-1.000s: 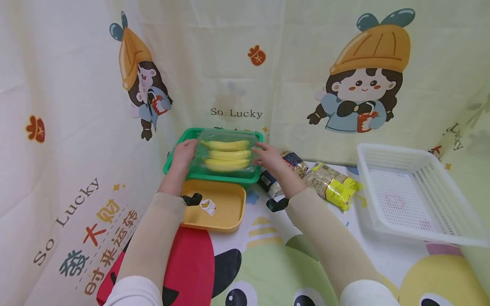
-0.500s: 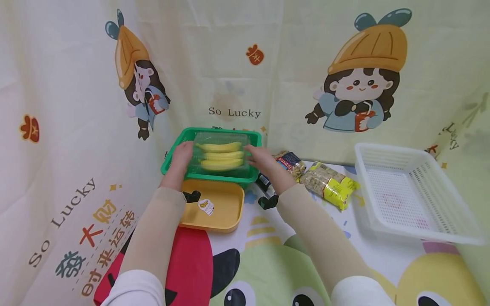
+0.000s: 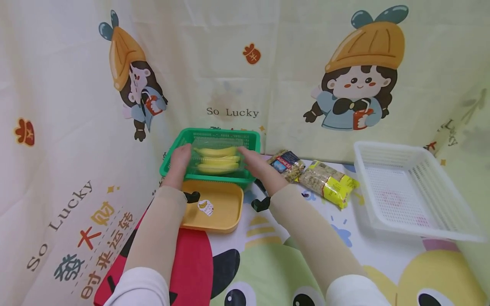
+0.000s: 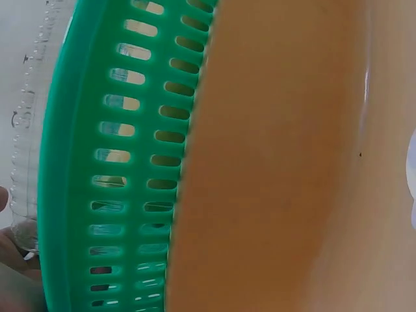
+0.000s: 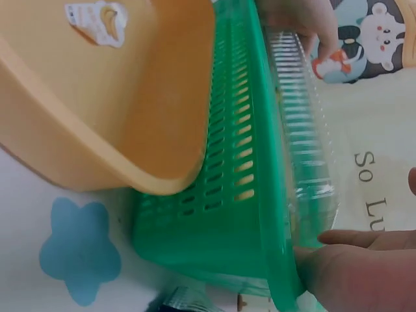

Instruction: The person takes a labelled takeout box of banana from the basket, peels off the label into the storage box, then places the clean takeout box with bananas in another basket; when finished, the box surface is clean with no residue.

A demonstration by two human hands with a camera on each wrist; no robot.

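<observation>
A clear plastic box of bananas (image 3: pixel 217 163) sits low inside the green basket (image 3: pixel 167 160), held at both ends. My left hand (image 3: pixel 180 163) grips its left end; my right hand (image 3: pixel 261 168) grips its right end. In the right wrist view, the right hand (image 5: pixel 367 270) has its thumb by the basket's rim, and the left hand (image 5: pixel 305 18) curls over the far end of the clear lid (image 5: pixel 302 123). The left wrist view mostly shows the basket's slotted side (image 4: pixel 140 130), with little of the hand. Whether the box touches the basket floor is hidden.
A yellow tray (image 3: pixel 227 208) with a banana sticker (image 3: pixel 206 207) stands right in front of the basket. To the right lie a dark-labelled pasta bag (image 3: pixel 286 165) and a yellow bag (image 3: pixel 329 183). A white basket (image 3: pixel 398 199) stands further right. A printed curtain (image 3: pixel 283 76) hangs behind.
Both hands have lowered the banana box deeper into the green basket and shifted it slightly left. The right hand has moved left with it, uncovering more of the pasta bag.
</observation>
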